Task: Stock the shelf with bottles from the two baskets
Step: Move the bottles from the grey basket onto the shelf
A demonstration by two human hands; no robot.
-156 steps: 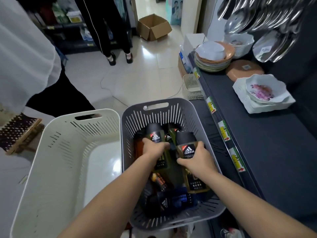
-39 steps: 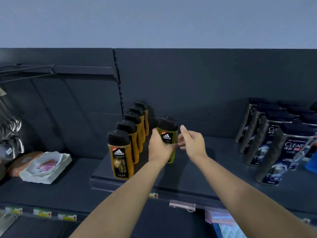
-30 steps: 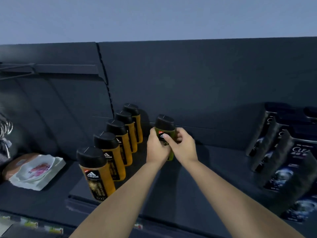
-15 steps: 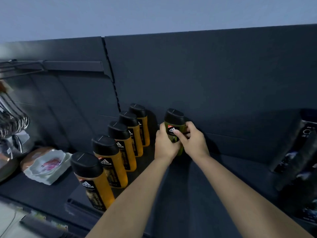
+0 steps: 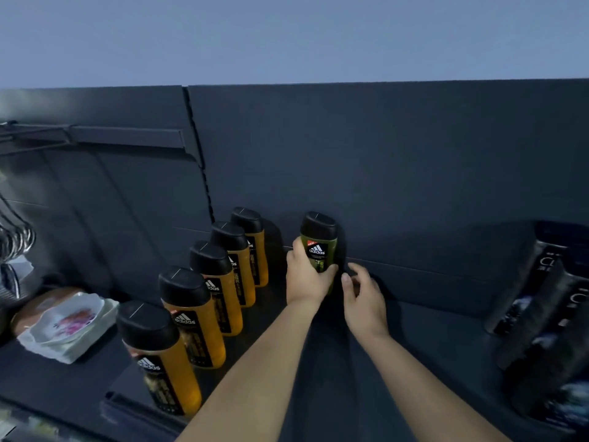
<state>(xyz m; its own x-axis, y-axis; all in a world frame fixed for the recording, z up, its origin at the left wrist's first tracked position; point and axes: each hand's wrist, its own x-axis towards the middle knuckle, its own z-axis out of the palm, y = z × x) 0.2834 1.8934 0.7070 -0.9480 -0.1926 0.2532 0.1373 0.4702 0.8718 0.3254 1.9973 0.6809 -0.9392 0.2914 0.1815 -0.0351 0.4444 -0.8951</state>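
The green bottle (image 5: 320, 250), gripped by the left hand (image 5: 306, 279), is held upright at the back edge of the shelf (image 5: 414, 346) beside the orange row (image 5: 220, 282), with the right hand (image 5: 363, 298) loosely curled and empty just beside it; placement is judged in hand, and a steady release is called for next.

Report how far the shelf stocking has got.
Done: five orange bottles stand in a row on the shelf. In hand: the left hand grips a green bottle at the back, right hand empty beside it. Left: bare shelf alongside; baskets out of view.
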